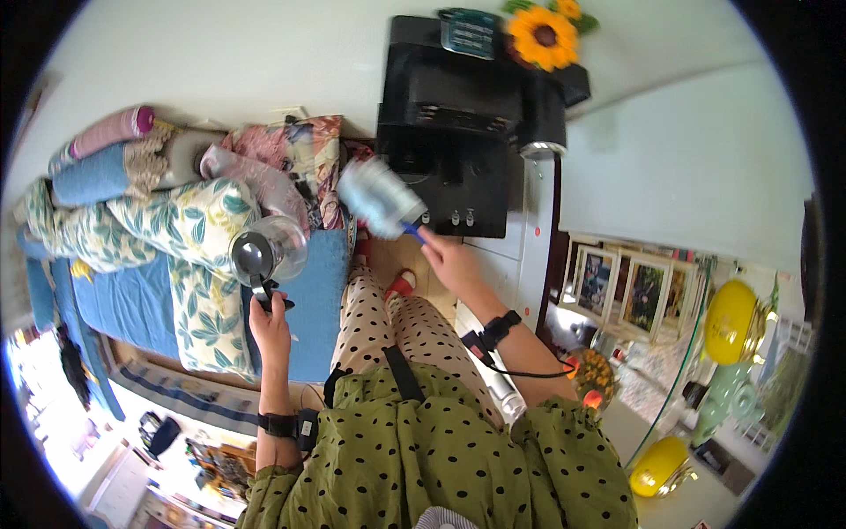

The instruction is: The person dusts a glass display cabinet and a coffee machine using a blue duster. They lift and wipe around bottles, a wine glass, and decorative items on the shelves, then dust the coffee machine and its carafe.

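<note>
My left hand (271, 322) grips the black handle of a glass coffee carafe (289, 248) with a black lid, held over the blue-covered bed. In my right hand (449, 260) is the blue handle of a duster (381, 197) with a pale blue, fluffy head, blurred. The duster head is in front of the left edge of a black coffee machine (444, 178); whether they touch I cannot tell. A dark sign with writing (470, 32) stands on top of the machine.
White cabinet drawers (492, 254) are below the machine. A sunflower (544, 35) stands behind it. Leaf-patterned bedding (205, 218) and cushions lie on the bed at left. Picture frames (644, 291) and yellow ornaments (730, 322) are at right, near a glass edge.
</note>
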### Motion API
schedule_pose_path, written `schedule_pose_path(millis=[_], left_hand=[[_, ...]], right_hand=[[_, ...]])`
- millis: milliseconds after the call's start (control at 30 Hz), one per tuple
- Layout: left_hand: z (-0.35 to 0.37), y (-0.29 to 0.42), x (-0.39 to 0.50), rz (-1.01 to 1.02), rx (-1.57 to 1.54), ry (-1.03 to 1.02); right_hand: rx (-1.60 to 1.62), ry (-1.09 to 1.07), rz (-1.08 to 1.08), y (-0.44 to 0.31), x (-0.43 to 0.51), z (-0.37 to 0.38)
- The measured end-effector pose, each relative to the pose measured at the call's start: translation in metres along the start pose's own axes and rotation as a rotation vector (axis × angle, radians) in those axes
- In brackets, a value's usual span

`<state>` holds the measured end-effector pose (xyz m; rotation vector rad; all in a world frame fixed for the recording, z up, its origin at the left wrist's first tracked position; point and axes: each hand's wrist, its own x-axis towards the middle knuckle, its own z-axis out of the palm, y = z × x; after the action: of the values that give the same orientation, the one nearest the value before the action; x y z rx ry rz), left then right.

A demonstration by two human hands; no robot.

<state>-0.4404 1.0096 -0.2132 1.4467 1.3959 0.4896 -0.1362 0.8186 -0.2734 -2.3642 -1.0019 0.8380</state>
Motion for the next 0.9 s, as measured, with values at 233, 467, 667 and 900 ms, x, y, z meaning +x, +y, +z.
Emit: schedule_pose_path(millis=[233, 467, 667, 900], left_hand=[[-0.014, -0.014, 0.010, 0.002, -0.033, 0.070], [-0.025, -0.017, 0.028, -0.042, -0.092, 0.125], [-0.047, -0.023, 0.034, -0.122, -0.127, 0.151], [-0.063, -0.030, 0.041, -0.142, -0.090, 0.186]], right_hand=[[-0.370, 0.108, -0.190, -0.096, 0.090, -0.054], [-0.586, 0.028, -0.001, -0.182, 0.153, -0.012], [-0.476, -0.106, -0.041, -0.179, 0.141, -0.023], [-0.452, -0.158, 0.130, -0.161, 0.109, 0.020]])
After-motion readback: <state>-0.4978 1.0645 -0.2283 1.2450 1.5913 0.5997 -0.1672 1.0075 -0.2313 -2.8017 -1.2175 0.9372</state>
